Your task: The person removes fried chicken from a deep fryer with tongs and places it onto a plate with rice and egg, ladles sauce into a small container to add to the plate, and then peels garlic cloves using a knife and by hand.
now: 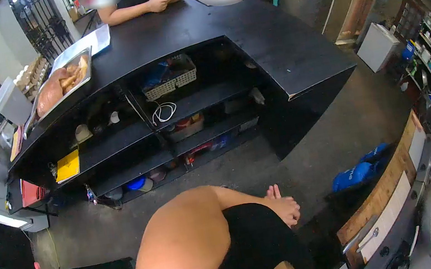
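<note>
My left hand (288,211) is at the end of my bare left arm, in front of my black clothing and above the grey floor. Its fingers are bent and closed, and no object shows in them. Stretched fingers, which look like those of my right hand (273,192), stick out just behind it, and the two hands seem to touch. The rest of my right hand is hidden. Neither hand touches the black counter (166,35), which stands beyond them.
A tray (91,69) of meat, egg cartons (32,74) and papers (99,38) lie at the counter's left. Its shelves hold baskets (171,85) and a yellow item (67,166). A person's forearms (134,12) rest on the far edge. Blue bags (354,174) and a wooden-edged worktop (376,205) are at right.
</note>
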`<state>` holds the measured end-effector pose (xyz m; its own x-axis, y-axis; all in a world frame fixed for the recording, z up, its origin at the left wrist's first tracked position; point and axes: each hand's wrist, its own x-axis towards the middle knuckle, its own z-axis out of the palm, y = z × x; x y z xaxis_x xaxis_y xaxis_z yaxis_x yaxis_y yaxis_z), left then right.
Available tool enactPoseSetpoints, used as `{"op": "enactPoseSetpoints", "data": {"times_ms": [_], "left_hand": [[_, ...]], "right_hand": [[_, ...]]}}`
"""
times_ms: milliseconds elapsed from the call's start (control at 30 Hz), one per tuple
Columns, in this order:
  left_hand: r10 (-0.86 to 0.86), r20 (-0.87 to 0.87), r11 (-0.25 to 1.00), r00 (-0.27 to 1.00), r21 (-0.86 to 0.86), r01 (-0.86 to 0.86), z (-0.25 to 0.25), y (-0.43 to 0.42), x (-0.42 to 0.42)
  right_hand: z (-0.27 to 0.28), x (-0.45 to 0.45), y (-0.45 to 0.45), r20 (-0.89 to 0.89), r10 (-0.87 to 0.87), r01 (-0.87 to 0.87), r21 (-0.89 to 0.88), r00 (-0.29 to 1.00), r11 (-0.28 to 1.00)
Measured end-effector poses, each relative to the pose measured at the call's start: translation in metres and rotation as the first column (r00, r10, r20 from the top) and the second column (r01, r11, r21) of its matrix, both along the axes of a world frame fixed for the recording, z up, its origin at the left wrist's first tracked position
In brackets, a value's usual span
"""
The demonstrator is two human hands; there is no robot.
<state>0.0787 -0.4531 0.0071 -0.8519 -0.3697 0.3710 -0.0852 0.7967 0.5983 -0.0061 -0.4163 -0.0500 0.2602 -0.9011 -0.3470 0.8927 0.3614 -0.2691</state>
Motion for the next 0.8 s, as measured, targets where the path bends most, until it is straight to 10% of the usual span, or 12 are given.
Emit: {"op": "enactPoseSetpoints", "data": {"times_ms": [267,367,400,500,567,600,667,733,800], "left_hand": [[0.072,-0.066,0.997,0.995,0.038,-0.070,-0.005,-0.025,-0.001],[0.112,-0.057,0.993,0.992,-0.013,-0.113,-0.051,-0.037,-0.004],[0.242,0.197,0.839,0.950,0.449,-0.307,-0.039,-0.039,0.001],[0.458,0.577,0.861,0.676,-0.099,-0.499,-0.068,-0.046,0.013],[0.082,0.712,0.837,0.698,0.330,-0.436,-0.071,-0.046,-0.010],[-0.119,0.711,0.745,0.693,0.525,-0.412,-0.071,-0.043,-0.022],[-0.104,-0.185,-0.085,0.977,0.981,0.176,-0.114,-0.026,-0.043],[-0.125,-0.225,-0.267,0.966,0.946,0.186,-0.096,-0.032,-0.047],[-0.137,-0.114,-0.302,0.984,0.951,0.068,-0.075,-0.043,-0.048]], "right_hand": [[-0.010,-0.006,-0.012,0.077,0.048,-0.009,-0.439,0.996,0.898],[0.052,-0.015,0.026,0.182,-0.093,0.086,0.049,0.979,0.995],[0.076,-0.016,0.031,0.225,-0.189,0.163,0.129,0.956,0.978],[0.119,-0.030,0.039,-0.101,-0.247,0.191,-0.386,0.964,0.902],[0.136,-0.026,0.035,-0.526,-0.409,0.142,-0.475,0.746,0.868],[0.130,-0.022,0.032,-0.697,-0.455,0.051,-0.517,0.554,0.854],[0.108,-0.013,0.012,-0.848,-0.526,-0.157,-0.529,0.067,0.834],[0.066,-0.029,-0.008,-0.611,-0.756,-0.448,-0.623,-0.234,0.642],[0.063,-0.036,-0.023,-0.615,-0.782,-0.401,-0.694,-0.104,0.598]]}}
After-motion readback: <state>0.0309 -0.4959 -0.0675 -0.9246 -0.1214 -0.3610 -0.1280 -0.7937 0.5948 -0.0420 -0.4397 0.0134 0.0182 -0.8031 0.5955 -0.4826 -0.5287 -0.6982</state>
